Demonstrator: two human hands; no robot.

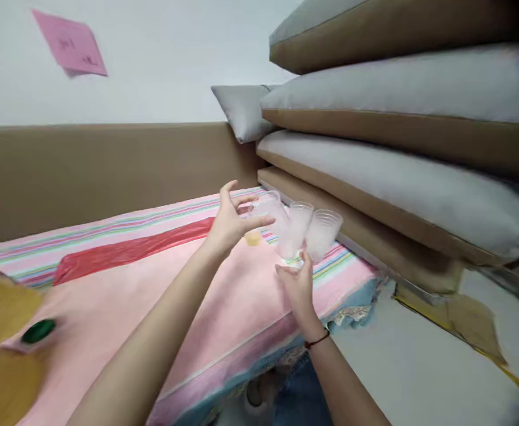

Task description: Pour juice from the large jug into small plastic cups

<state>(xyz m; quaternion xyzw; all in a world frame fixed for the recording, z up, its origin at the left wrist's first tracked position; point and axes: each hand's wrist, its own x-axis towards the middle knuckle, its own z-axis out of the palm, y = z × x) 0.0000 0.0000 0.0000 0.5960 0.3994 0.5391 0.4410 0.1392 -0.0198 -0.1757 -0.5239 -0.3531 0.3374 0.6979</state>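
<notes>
Three groups of clear plastic cups fan out over the far right of the table: a left stack point(273, 214) tilted to the left, a middle stack point(300, 220) and a right stack point(325, 232) leaning right. My left hand point(232, 222) has its thumb and fingers around the rim end of the left stack, with the index finger raised. Low down at the base of the cups, my right hand point(298, 278) pinches with thumb and fingers. Blur hides which stacks its fingertips touch. A small yellowish piece point(252, 238) lies below my left fingers.
A pink striped cloth point(223, 331) covers the table. On it lie a red plastic strip point(130, 248), a dark green round item point(38, 331) and mustard-yellow material point(2, 296). Big grey and brown cushions point(387, 171) are piled at the right. A pink paper point(70, 44) hangs on the wall.
</notes>
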